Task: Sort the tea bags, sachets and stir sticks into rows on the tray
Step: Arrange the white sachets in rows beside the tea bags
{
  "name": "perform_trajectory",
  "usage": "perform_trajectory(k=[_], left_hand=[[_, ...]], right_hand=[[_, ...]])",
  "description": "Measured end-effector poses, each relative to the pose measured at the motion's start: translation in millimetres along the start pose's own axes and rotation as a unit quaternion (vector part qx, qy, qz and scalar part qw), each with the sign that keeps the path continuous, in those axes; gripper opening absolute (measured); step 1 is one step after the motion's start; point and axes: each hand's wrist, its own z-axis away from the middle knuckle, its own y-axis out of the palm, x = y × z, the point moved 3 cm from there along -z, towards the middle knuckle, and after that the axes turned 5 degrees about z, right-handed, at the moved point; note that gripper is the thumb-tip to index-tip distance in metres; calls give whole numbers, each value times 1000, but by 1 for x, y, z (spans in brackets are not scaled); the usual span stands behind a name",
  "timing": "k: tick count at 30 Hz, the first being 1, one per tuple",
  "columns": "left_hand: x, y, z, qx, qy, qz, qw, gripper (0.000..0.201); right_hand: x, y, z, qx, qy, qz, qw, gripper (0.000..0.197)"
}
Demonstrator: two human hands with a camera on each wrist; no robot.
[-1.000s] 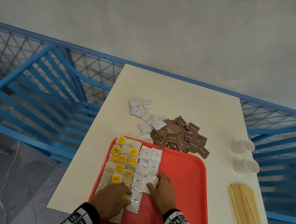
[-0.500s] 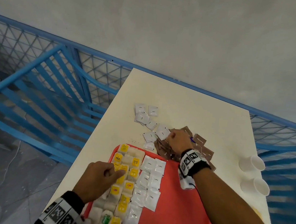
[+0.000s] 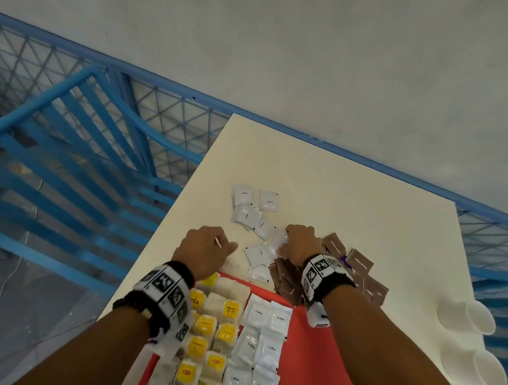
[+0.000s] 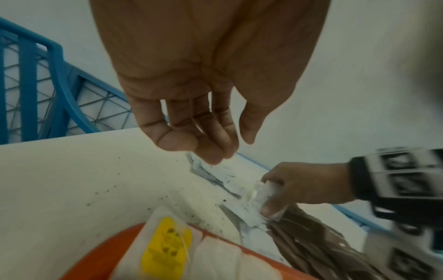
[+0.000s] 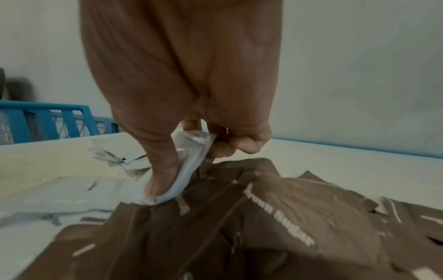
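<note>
My right hand (image 3: 298,243) pinches a white coffee sachet (image 5: 189,168) at the edge of the brown sugar sachet pile (image 3: 358,277), just beyond the red tray (image 3: 316,362). The same white sachet (image 4: 261,191) shows between thumb and fingers in the left wrist view. My left hand (image 3: 205,249) hovers over the bare table left of the loose white sachets (image 3: 246,214), fingers (image 4: 208,144) relaxed and holding nothing. On the tray lie rows of yellow-tagged tea bags (image 3: 206,339) and white coffee sachets (image 3: 261,346).
Two white paper cups (image 3: 477,334) lie on their sides near the table's right edge. A blue metal railing (image 3: 78,156) runs along the left and back of the cream table (image 3: 351,199). The stir sticks are out of view.
Both hands left the tray and reached forward. The right hand went to the sachet piles and took hold of a white sachet; the left hand moved up past the tray's far-left corner.
</note>
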Motion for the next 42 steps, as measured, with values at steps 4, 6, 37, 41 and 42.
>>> perform_trajectory(k=[4,6,37,41,42], left_hand=[[0,8,-54,-10,-51,-47,998,23],[-4,15,-73,-23,-55,-61,996,21],[38,-11,-12,9,-89,255,963,13],[42,-15,5,41,-143,378,914,14],[41,-16,10,54,-152,409,898,14]], right_hand=[[-3,-8,5,-36,-21,-35,999,14],[-7,-10,10,-46,-36,-71,996,11],[62,-44,-36,-11,-53,-306,950,53],[81,-15,-107,-3,-97,-157,983,32],[80,-2,-130,8,-102,-118,988,42]])
